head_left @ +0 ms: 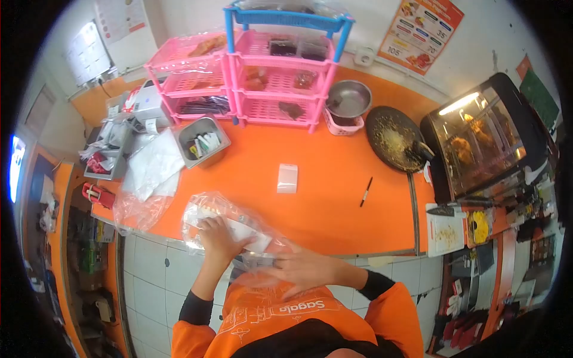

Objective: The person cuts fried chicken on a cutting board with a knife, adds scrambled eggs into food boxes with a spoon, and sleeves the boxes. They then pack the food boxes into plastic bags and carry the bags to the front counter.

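Observation:
A clear plastic bag (273, 241) lies at the front edge of the orange table, with a flat white packet (241, 231) inside or under its film. My left hand (217, 240) rests on the packet from above, fingers laid over it and thumb stretched to the right. Beside it, my right hand (305, 267) is at the bag's right end, just off the table edge in front of my apron. Its fingers are stretched and apart, overlapping the loose film.
A small white card (287, 178) and a black pen (366, 192) lie on the table (334, 155). Pink racks (277, 89) stand behind a metal container (203, 141) and plastic sheets (156, 164). At right are a dark pan (394, 138) and a lit glass oven (474, 140).

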The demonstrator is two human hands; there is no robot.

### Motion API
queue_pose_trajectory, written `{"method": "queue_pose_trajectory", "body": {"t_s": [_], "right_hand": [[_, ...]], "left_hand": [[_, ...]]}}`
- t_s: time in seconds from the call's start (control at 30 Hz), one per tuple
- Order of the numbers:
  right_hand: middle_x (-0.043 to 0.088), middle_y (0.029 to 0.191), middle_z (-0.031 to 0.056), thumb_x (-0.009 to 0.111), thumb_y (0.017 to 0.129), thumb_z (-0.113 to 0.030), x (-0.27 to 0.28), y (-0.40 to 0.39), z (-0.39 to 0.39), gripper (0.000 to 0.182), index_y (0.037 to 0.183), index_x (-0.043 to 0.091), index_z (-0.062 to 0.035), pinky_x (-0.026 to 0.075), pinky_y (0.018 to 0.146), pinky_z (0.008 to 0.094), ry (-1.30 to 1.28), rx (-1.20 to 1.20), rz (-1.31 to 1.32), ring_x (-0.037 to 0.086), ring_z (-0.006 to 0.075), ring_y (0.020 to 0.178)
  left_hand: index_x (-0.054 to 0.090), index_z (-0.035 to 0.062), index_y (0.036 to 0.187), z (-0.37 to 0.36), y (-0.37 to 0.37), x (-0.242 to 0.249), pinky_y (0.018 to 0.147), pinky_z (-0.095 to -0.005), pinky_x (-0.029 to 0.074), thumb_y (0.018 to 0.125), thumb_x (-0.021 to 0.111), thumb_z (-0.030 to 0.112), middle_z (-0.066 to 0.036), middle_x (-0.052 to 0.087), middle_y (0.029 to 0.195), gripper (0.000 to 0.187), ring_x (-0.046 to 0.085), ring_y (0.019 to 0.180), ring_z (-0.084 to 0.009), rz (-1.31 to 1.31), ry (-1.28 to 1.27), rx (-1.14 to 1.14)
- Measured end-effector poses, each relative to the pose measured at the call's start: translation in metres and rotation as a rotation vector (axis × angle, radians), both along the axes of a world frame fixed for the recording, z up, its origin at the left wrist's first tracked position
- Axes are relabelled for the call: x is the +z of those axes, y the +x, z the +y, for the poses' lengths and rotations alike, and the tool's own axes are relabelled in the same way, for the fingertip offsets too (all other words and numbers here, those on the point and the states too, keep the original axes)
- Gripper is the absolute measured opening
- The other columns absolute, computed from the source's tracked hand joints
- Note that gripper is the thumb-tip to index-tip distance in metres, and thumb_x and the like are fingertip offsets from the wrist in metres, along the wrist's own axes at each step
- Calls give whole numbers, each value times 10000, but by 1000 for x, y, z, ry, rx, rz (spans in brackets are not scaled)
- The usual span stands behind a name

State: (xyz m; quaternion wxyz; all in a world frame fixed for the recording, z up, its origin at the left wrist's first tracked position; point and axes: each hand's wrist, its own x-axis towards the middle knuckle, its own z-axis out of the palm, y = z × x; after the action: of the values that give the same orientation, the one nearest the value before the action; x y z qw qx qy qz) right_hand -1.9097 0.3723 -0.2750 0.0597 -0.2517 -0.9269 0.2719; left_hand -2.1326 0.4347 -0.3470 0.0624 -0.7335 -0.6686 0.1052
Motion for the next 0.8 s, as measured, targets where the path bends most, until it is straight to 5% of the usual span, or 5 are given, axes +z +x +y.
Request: {"method": "queue_pose_trajectory", "body": {"t_s": [0.1, 0.27, 0.37, 0.57, 0.8], "right_hand": [[608, 1040, 82, 625, 796, -178, 42, 11, 27, 240, 1009, 592, -73, 332, 996, 453, -67, 254, -382, 519, 234, 1105], [582, 885, 50, 589, 809, -134, 91, 7, 44, 120, 919, 604, -89, 365, 959, 400, 226, 154, -74, 562, 198, 967], [593, 884, 44, 581, 801, -101, 100, -7, 53, 86, 885, 596, -87, 403, 909, 372, 262, 65, -51, 580, 200, 921], [588, 851, 31, 585, 821, -134, 111, -39, 61, 43, 841, 589, -97, 413, 893, 347, 293, -12, -7, 584, 189, 897], [574, 833, -11, 662, 781, -158, 124, -78, 75, 72, 836, 624, -133, 426, 910, 368, 307, 100, -119, 578, 159, 851]], "left_hand": [[553, -95, 1067, 3, -29, 37, 879, -473, 437, 618, 598, 778, -276, 568, 1053, 983, 558, 1023, -421, -283, -182, -40], [612, -7, 990, 23, -123, 50, 707, -396, 470, 889, 580, 286, -151, 606, 905, 311, 593, 834, -314, -625, -311, -465], [604, 10, 996, 14, -142, 151, 653, -341, 449, 914, 517, 120, -86, 600, 876, 162, 568, 744, -210, -959, -420, -173], [587, 20, 1119, 30, -172, 120, 655, -243, 400, 904, 567, 186, -31, 607, 984, 272, 507, 766, -105, -1469, -334, -418], [591, -35, 1133, 66, -214, 103, 681, -273, 505, 814, 640, -20, -110, 670, 1063, 323, 657, 802, -154, -1571, -828, -614]]}}
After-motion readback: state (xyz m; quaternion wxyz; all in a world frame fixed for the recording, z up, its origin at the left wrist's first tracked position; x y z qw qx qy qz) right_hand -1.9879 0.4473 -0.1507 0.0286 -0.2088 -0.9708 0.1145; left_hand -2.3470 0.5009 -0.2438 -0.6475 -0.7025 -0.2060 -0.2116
